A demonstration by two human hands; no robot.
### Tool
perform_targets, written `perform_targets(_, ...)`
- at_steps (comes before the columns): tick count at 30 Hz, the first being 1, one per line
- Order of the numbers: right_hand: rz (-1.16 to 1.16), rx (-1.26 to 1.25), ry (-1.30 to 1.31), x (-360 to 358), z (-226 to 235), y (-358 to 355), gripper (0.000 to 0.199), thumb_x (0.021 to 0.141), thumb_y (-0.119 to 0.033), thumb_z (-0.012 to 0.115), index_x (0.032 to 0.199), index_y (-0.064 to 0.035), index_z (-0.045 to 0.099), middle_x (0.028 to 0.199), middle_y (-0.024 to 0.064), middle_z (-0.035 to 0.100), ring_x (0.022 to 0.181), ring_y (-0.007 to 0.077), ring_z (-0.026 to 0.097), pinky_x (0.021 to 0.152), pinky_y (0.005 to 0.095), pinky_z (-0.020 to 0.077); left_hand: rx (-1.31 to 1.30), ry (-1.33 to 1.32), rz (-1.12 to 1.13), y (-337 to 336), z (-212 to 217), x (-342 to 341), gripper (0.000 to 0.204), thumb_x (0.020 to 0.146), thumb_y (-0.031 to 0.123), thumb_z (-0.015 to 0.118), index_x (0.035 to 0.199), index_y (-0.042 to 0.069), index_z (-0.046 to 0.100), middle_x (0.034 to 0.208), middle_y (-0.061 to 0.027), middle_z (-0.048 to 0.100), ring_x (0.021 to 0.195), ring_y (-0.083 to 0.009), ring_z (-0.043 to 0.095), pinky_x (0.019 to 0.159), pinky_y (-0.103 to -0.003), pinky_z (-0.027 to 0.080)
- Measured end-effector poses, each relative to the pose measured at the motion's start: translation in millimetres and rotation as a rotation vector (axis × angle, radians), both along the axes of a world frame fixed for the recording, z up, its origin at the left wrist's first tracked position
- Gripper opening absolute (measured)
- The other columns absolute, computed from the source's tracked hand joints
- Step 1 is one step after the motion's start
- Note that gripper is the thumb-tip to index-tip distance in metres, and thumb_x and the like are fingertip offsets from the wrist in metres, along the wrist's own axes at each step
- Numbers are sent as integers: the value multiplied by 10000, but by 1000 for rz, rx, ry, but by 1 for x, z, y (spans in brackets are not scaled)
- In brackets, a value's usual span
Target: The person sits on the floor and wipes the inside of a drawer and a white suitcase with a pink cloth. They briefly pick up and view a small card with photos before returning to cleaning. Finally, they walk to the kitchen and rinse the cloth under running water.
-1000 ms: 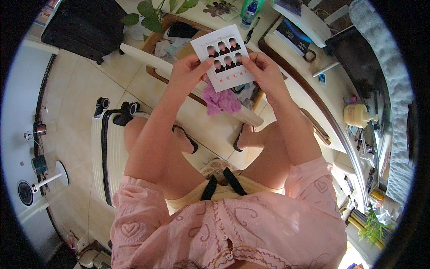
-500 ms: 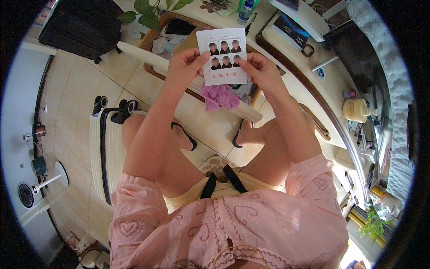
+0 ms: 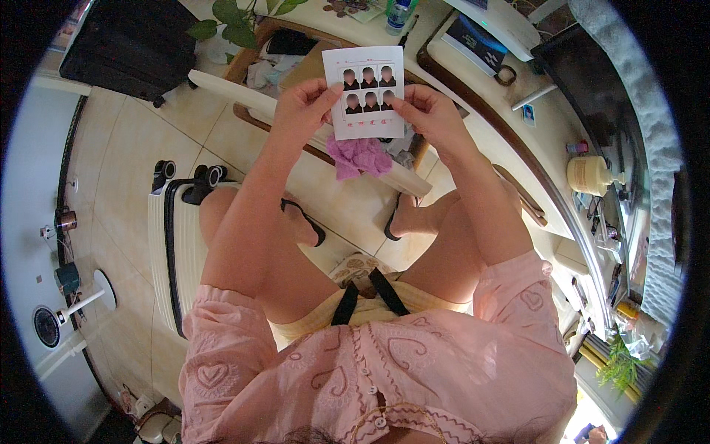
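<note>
Photo sheet (image 3: 365, 92) held between both hands (image 3: 304, 109)

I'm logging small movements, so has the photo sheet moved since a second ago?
Yes. The photo sheet has turned clockwise, from tilted to nearly upright, judged against the drawer front, whose slant barely changed.

White card (image 3: 367, 90), red lettering (image 3: 370, 123), rows of black-clad portraits (image 3: 369, 78) for you!
Your blouse (image 3: 436, 362) goes pink, stitched with darker hearts and swirls; your shorts (image 3: 303, 318), pale yellow with black straps (image 3: 390, 291). Purple cloth (image 3: 359, 157) next, cream ribs on the suitcase (image 3: 190, 255), cream floor tiles (image 3: 122, 192), a cream desk (image 3: 549, 137) edged brown, green leaves (image 3: 237, 28)!
</note>
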State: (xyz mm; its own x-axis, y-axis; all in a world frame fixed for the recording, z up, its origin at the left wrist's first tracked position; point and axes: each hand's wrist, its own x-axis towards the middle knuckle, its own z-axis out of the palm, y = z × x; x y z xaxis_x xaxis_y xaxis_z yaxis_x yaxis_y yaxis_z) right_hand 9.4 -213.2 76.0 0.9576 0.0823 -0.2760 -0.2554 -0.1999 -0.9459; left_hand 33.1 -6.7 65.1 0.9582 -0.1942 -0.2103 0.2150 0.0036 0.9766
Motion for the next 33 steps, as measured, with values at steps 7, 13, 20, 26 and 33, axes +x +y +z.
perform_targets(7, -33, 55, 30, 0, -6, -5, 245, 809, -304, 598, 911, -81, 603, 725, -45, 544, 654, 44, 443, 573, 194, 343, -13, -15, 0, 1, -3, 1, 173, 824, 236, 595, 803, 64, 604, 602, 56, 480, 509, -21, 364, 452, -181, 260)
perform_targets(13, -52, 67, 65, 0, -7, -5, 241, 823, -308, 581, 927, -92, 605, 694, -52, 526, 634, 41, 440, 554, 190, 335, -18, 17, 10, 1, -5, 2, 165, 821, 225, 601, 809, 62, 609, 615, 52, 499, 506, -20, 373, 449, -178, 262)
perform_targets(20, -32, 68, 73, 0, -6, -5, 204, 821, -284, 590, 907, -100, 601, 663, -63, 500, 615, 28, 422, 536, 179, 314, -28, 22, -1, 2, -4, 2, 171, 821, 232, 600, 801, 62, 610, 601, 47, 497, 500, -23, 378, 443, -181, 265)
perform_targets(26, -18, 63, 49, 1, -7, -6, 194, 818, -271, 593, 905, -98, 599, 667, -59, 502, 616, 33, 426, 531, 180, 314, -35, 19, 7, 1, -4, 2, 185, 816, 240, 605, 783, 58, 602, 576, 47, 472, 486, -30, 368, 440, -189, 265)
perform_targets(33, -30, 19, 25, 2, -8, -6, 219, 811, -266, 595, 927, -80, 597, 700, -44, 535, 627, 45, 446, 545, 189, 338, -5, 8, 1, 0, 3, 0, 191, 813, 235, 607, 777, 47, 596, 577, 47, 465, 493, -33, 364, 447, -193, 266)
